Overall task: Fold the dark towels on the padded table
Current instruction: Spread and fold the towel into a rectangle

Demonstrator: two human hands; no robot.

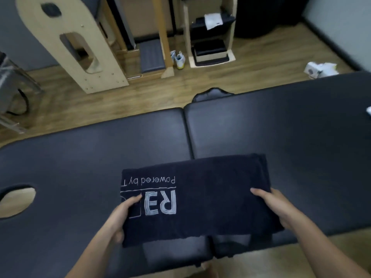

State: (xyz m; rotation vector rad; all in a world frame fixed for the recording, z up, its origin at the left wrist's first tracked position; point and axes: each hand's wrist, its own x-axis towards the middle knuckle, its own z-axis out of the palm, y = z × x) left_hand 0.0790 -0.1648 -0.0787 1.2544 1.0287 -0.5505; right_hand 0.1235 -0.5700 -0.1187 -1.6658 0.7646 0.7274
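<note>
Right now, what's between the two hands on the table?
Head view: only the dark towel, its pale lettering upside down. Left hand and right hand each grip an end.

A wood-plank floor (261, 63) runs up to pale grey walls (341, 15) with a dark skirting board. Against the far side stand pale plywood frames (66, 47) with oval cut-outs, a ribbed dark pad (151, 56) leaning between posts, and a small shelf unit (210, 33); white shoes (178, 60) sit beside it
</note>
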